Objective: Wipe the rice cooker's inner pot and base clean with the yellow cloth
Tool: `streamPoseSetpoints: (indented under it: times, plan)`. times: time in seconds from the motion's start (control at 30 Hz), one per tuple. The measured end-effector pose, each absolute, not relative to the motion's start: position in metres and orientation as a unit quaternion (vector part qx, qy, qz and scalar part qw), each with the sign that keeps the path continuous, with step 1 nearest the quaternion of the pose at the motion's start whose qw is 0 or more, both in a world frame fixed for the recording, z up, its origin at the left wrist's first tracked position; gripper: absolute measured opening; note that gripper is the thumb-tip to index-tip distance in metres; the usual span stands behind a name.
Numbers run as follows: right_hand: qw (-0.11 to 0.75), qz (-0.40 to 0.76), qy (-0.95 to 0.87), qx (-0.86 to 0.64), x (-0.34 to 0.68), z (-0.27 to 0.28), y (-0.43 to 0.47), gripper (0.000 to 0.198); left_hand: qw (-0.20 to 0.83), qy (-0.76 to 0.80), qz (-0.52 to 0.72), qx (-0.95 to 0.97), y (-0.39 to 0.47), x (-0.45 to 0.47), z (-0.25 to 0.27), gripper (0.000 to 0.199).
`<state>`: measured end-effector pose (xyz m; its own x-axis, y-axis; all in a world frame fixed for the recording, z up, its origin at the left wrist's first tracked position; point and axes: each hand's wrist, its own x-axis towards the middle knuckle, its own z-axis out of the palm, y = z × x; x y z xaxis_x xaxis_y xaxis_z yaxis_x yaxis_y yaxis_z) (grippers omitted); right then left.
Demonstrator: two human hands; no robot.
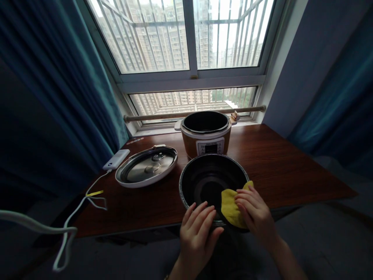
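A black inner pot (211, 175) sits near the front edge of the wooden table, its mouth facing up and toward me. At its near left rim is my left hand (198, 233), fingers stretched out and thumb apart, seemingly resting against the pot. My right hand (256, 214) holds a yellow cloth (231, 208) over the pot's right rim, part of it hanging inside. Right behind the pot stands the brown and white electric cooker (189, 142), uncovered, with a dark inside and a control panel in front.
Left of the pot lies the cooker's round lid (145, 167), inner metal side up. A white power bank (116, 159) with a white cable (74, 214) is at the table's left edge. The window (192, 74) and blue curtains (96, 77) bound the wooden table (279, 167).
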<state>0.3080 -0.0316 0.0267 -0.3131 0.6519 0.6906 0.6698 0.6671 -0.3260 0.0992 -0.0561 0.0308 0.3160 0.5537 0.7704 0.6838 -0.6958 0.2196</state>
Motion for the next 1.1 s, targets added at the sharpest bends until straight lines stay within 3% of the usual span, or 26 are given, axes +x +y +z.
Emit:
streamPoseSetpoints:
  times: [0.5,0.73,1.1]
  plan:
    - [0.38,-0.035,-0.792,-0.477,0.248,0.038,-0.055,0.026,0.095,-0.383,-0.469,-0.79,-0.047,0.1,0.019,0.025]
    - [0.364,-0.01,-0.817,-0.448,0.258,0.037,-0.054,0.019,0.097,-0.386,-0.467,-0.79,-0.047,0.099,0.018,0.024]
    - [0.309,0.022,-0.852,-0.422,0.306,0.037,-0.027,0.024,0.074,-0.391,-0.471,-0.787,-0.047,0.099,0.017,0.022]
